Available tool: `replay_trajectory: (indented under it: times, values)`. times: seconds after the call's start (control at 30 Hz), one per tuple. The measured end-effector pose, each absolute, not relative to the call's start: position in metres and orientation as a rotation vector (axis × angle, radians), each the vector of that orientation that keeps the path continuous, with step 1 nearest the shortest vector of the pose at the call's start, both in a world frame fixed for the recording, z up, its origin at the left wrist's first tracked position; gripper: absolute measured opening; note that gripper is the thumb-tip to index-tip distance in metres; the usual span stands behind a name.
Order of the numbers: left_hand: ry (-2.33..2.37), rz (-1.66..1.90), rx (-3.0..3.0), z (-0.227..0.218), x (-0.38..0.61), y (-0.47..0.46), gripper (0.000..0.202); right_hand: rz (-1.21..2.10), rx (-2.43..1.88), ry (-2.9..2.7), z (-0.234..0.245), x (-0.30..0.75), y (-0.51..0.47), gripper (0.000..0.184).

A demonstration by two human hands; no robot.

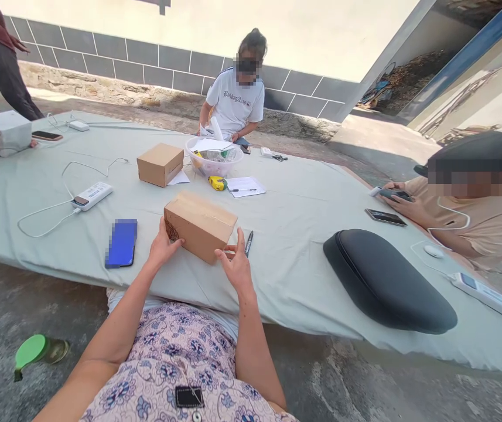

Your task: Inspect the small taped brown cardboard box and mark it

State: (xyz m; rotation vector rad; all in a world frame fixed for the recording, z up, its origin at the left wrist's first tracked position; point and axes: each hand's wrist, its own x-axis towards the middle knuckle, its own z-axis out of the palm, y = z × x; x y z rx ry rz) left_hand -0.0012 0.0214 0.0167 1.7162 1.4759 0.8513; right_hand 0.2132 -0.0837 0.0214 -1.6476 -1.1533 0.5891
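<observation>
The left hand presses its fingers against the near left end of a taped cardboard box. The right hand hangs open at the box's near right corner, fingers spread, barely touching it. The box sits on the cloth-covered worktop, between a blue phone and a black pen. It looks light and stiff; holding it by both short ends would seem safest. Farther off stand a second box and a plastic bowl.
</observation>
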Motion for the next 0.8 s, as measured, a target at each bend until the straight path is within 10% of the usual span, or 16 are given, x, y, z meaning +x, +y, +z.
replay_trajectory:
  times: [0.8]
  values:
    - [1.283,1.359,1.414,0.034,0.017,0.028,0.051,0.406,-1.448,-1.017,0.022,0.202,-0.062,0.048]
